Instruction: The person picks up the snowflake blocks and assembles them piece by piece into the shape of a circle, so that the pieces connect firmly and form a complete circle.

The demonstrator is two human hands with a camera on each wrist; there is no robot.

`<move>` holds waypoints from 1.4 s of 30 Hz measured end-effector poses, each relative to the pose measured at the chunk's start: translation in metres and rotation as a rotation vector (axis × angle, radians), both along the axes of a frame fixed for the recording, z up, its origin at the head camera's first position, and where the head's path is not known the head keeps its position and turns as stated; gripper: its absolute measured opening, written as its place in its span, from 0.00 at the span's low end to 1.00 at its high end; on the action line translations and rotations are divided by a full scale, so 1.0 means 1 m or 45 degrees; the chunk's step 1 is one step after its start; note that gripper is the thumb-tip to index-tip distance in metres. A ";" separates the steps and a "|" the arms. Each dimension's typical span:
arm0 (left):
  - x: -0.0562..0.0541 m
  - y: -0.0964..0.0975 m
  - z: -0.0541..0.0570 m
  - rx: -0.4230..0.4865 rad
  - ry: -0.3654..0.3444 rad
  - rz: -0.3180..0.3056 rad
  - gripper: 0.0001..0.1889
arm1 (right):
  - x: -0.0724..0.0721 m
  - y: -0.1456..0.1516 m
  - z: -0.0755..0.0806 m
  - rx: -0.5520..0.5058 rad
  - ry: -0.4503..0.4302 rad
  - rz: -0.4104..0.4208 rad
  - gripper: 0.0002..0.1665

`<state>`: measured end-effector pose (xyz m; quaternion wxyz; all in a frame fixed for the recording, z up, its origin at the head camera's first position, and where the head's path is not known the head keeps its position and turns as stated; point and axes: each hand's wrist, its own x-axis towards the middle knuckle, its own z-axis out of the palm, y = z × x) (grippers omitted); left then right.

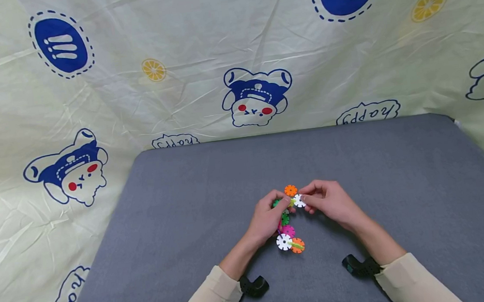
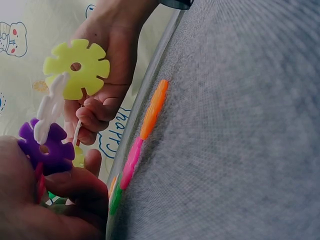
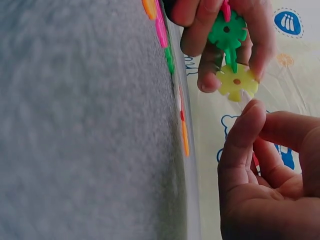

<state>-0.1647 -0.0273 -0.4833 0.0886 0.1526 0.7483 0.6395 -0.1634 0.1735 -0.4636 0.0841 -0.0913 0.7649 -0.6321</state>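
Note:
My left hand (image 1: 267, 220) grips a chain of slotted plastic snowflake discs above the table. In the left wrist view, the chain's near part has a purple disc (image 2: 59, 152), a white one (image 2: 51, 107) and a yellow one (image 2: 75, 62). At the other end, the right wrist view has a green disc (image 3: 226, 32) slotted toward a second yellow disc (image 3: 229, 89), beside the left fingertips. Between thumb and fingers, my right hand (image 1: 333, 203) pinches a white disc (image 1: 299, 201), its edge right at the yellow disc's rim. Fingers partly hide that disc.
A second row of discs lies on the grey table (image 1: 178, 215) under the hands, with an orange disc (image 2: 155, 110) and a pink one (image 2: 131, 162) near one end and an orange disc (image 1: 290, 190) at the far end. A printed sheet (image 1: 193, 97) hangs behind the table.

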 end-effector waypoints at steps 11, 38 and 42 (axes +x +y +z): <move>0.001 0.000 0.001 -0.024 0.025 0.014 0.11 | 0.002 -0.008 0.000 0.018 -0.010 -0.054 0.12; -0.004 -0.006 0.010 0.167 -0.137 0.222 0.13 | 0.016 -0.018 0.005 0.949 0.443 0.524 0.24; -0.005 -0.006 0.009 0.160 -0.097 0.248 0.11 | 0.018 -0.021 0.007 1.006 0.482 0.529 0.23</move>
